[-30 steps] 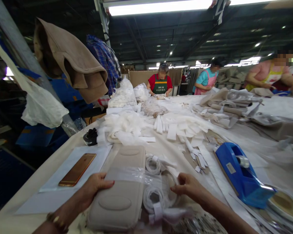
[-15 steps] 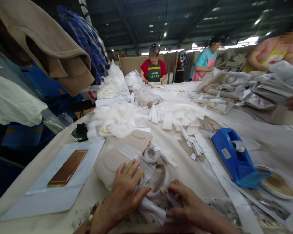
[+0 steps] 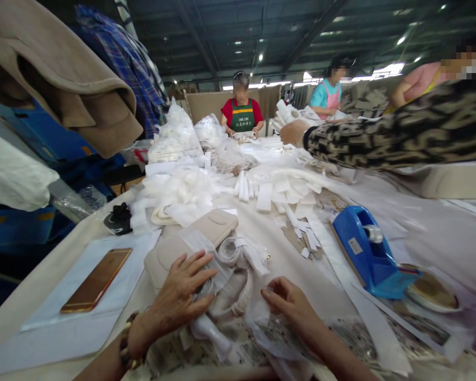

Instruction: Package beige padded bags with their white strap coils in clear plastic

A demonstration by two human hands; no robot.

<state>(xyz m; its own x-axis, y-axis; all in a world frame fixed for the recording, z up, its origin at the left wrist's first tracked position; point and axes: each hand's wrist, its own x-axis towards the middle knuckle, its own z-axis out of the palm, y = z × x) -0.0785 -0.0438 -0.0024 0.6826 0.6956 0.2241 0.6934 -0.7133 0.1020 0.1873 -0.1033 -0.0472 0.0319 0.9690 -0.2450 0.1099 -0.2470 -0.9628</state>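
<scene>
The beige padded piece (image 3: 163, 260) lies on the surface (image 3: 313, 280) directly before the wearer; clear film (image 3: 201, 239) crosses its middle and reaches towards the coiled strap (image 3: 229, 251) just beside it; the left hand (image 3: 182, 288) rests on this bundle, fingers spread and clasping nothing; the right hand (image 3: 289, 302) is apart from it, thumb and fingers close together at a translucent strip (image 3: 257, 306), though blur makes it impossible to tell whether they pinch it.

The film could slip and let the coil come away from the padded piece, I judge, if the left palm pressed unevenly; a sharp tug on the strip could drag the coil askew or crease the film; loose ends nearby could catch beneath the bundle.

Counted outward: one padded piece, one clear upper coil, one white-wrapped end (image 3: 211, 334) near the left wrist; one phone (image 3: 97, 280) on two overlapping pale sheets (image 3: 57, 338) to the left; one blue tape dispenser (image 3: 367, 254) and one round object (image 3: 432, 292) to the right; one patterned sleeve (image 3: 396, 127) reaching in from the right; three other people beyond; the white strips (image 3: 283, 189) overlap too much to number.
</scene>
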